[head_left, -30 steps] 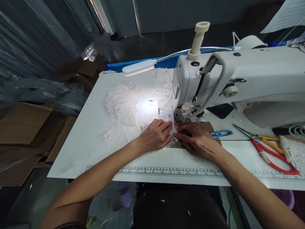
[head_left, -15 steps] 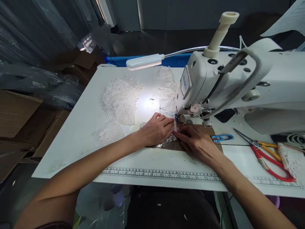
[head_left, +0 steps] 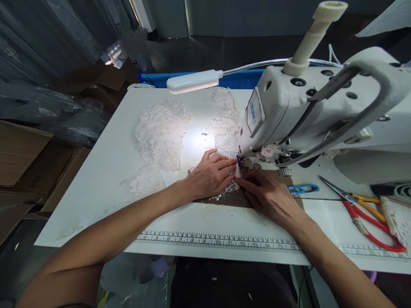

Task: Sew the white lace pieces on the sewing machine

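Both hands lay flat, fingers together, on a small piece of white lace [head_left: 231,185] at the foot of the sewing machine [head_left: 321,107]. The left hand [head_left: 210,176] pressed the lace from the left, its fingertips just beside the needle area; the right hand [head_left: 272,196] pressed from the right, fingertips touching the lace over a brown board [head_left: 224,199]. Neither hand gripped anything. More lace [head_left: 160,137] spread on the white table [head_left: 96,179] to the far left, lit by a gooseneck lamp [head_left: 192,80]. Blue snips [head_left: 303,188] lay right of the right hand, and red-handled scissors [head_left: 366,214] further right. A printed ruler [head_left: 218,241] ran along the near table edge.
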A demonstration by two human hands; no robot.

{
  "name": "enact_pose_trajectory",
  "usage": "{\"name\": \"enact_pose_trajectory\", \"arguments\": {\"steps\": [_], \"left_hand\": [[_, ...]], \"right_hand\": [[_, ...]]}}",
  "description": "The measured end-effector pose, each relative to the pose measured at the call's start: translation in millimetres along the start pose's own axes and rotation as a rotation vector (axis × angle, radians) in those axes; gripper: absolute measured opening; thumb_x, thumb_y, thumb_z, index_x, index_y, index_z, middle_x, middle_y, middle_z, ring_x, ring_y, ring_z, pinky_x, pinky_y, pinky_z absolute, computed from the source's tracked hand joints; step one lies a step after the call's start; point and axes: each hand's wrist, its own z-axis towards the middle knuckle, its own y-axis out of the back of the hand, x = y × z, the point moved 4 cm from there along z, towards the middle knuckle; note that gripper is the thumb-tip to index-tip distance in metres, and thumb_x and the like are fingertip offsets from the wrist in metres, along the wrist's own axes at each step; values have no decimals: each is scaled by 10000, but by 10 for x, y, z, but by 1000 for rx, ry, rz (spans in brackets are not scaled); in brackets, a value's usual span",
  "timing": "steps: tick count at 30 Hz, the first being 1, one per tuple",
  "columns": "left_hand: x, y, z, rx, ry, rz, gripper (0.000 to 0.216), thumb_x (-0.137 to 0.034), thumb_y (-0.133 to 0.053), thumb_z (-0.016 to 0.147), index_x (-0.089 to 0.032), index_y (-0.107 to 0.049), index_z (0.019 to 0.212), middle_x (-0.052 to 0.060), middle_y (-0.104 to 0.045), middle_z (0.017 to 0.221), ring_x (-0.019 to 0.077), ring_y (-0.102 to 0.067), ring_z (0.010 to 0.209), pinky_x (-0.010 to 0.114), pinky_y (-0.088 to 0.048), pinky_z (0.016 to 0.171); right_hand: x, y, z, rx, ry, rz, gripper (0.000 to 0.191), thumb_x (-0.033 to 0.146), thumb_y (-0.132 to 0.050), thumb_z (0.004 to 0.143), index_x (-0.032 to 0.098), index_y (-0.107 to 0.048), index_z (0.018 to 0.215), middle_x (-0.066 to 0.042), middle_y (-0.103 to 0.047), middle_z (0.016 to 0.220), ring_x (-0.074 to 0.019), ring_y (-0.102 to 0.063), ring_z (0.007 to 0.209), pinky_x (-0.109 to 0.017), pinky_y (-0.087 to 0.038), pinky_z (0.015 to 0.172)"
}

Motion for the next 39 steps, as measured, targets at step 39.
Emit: {"name": "enact_pose_trajectory", "arguments": {"steps": [39], "left_hand": [[4, 28, 19, 105, 21, -2, 274, -283, -414, 979, -227, -605, 1166, 49, -609, 1282, 266, -546, 1209, 695, 34, 1109]], "right_hand": [[-81, -91, -51, -30, -215, 280, 340, 197, -453, 889, 283, -702, 1105, -79, -593, 1068, -223, -603, 911, -393, -519, 763]]}}
